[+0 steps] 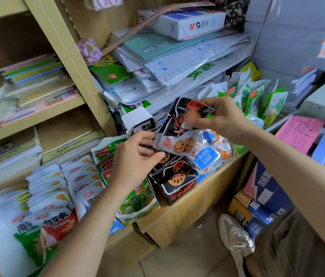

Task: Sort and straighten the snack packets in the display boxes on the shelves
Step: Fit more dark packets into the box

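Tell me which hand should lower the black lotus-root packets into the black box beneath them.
Probably the right hand: it pinches the packets by their top edge, so it can lower them upright into the black box. The left hand grips their lower edge, in the way.

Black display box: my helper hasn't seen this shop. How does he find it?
Find the low wooden shelf under the stationery piles. At its front edge stands the black display box. It alone is black with an orange lotus-root slice, unlike the green box beside it.
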A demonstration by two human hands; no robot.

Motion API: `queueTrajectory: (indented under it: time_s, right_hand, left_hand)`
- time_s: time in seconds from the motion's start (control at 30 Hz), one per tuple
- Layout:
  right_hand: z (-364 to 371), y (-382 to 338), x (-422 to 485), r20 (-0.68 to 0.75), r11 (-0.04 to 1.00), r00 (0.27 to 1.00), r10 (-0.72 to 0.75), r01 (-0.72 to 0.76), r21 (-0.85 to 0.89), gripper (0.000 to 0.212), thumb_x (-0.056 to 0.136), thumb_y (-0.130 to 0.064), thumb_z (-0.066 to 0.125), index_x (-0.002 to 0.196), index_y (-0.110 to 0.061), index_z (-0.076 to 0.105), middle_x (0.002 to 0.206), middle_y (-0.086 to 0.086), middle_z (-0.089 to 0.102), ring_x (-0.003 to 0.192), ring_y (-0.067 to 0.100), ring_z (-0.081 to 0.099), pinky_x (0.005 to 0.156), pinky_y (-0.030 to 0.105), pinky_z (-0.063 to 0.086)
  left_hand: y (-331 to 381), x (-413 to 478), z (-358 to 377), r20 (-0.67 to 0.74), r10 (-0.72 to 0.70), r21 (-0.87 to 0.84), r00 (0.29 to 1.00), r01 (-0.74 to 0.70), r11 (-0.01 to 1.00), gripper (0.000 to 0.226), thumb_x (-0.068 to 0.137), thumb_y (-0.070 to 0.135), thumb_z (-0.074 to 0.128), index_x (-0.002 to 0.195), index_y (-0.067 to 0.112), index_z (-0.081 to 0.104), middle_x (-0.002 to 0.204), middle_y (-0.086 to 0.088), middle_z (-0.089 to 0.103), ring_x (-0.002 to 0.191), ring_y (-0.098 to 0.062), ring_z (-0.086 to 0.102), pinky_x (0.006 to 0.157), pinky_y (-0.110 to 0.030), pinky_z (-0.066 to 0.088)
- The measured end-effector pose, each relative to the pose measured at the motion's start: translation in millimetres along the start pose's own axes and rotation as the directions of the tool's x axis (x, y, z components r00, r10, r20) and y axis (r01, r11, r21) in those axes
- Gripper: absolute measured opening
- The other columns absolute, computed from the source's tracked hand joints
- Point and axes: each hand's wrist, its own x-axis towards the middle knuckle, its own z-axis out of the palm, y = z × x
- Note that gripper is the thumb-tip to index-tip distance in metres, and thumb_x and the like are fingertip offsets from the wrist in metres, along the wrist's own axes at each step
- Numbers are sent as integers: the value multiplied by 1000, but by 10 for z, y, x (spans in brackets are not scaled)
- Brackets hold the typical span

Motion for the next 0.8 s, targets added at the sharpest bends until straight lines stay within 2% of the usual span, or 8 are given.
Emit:
queueTrajectory:
  time_s: [0.1, 0.23, 0.37, 0.43, 0.53, 0.63, 0.73, 0.8]
  right_hand:
    - [-60, 25, -75, 3, 1000, 1000, -13, 13, -19, 35, 71, -25, 88, 102, -15, 76, 92, 0, 78, 90, 18, 73, 84, 32, 58]
    - [-117, 96, -127, -72, 999, 997, -35, 36, 10, 41, 68, -30, 87, 101, -10, 75, 95, 12, 76, 91, 32, 73, 86, 52, 57]
    - [-128, 141, -148, -114, 996, 993, -32, 41, 77, 54, 66, -42, 88, 101, -4, 73, 97, 17, 75, 92, 38, 72, 83, 59, 57]
    - [-122, 158, -150, -112, 997, 993, -35, 43, 70, 54, 67, -41, 88, 102, -4, 73, 98, 16, 75, 93, 38, 72, 83, 58, 57]
    - [-105, 150, -154, -110, 998, 993, -38, 44, 50, 43, 72, -29, 87, 103, -4, 73, 98, 15, 75, 92, 35, 72, 83, 54, 59]
    - [-105, 143, -150, -127, 997, 991, -50, 57, 46, 38, 75, -24, 86, 104, -3, 72, 98, 15, 75, 86, 27, 73, 78, 44, 59]
    - [-84, 130, -143, -132, 989, 989, -68, 84, 121, 43, 73, -28, 86, 106, -3, 72, 101, 18, 74, 94, 36, 72, 83, 51, 59]
    - [-42, 110, -144, -130, 974, 989, -68, 94, 204, 45, 72, -26, 85, 105, 1, 71, 101, 22, 73, 95, 41, 71, 83, 52, 60]
  left_hand:
    - [-82, -86, 24, 79, -4, 87, 997, -3, 996, 42, 75, 30, 88, 112, 30, 66, 100, 20, 67, 90, 3, 65, 74, -25, 60]
    - [-124, -142, 43, 162, 45, 189, 986, -76, 979, 26, 78, 39, 81, 103, 38, 71, 114, 23, 64, 108, -1, 59, 87, -35, 58]
    - [-74, -176, 65, 328, 59, 415, 943, -200, 888, 29, 93, 46, 64, 122, 47, 68, 145, 20, 48, 131, -8, 37, 98, -36, 44]
    - [-51, -189, 75, 375, 64, 489, 925, -256, 834, 36, 97, 48, 57, 132, 45, 61, 152, 18, 41, 135, -8, 30, 102, -38, 43]
    - [-44, -182, 51, 356, 61, 523, 933, -253, 814, 51, 95, 53, 56, 143, 35, 54, 151, 14, 44, 135, -8, 33, 106, -40, 44]
    - [-42, -169, 15, 304, 52, 511, 951, -209, 834, 69, 89, 58, 63, 149, 27, 47, 151, 11, 46, 136, -10, 39, 109, -32, 36]
    - [-93, -150, -3, 235, 32, 521, 972, -153, 840, 84, 79, 70, 66, 146, 22, 52, 148, 6, 51, 133, -15, 45, 110, -34, 34]
    - [-148, -142, -13, 189, 44, 573, 981, -147, 806, 93, 70, 84, 57, 142, 25, 57, 144, 6, 55, 127, -17, 47, 105, -37, 35]
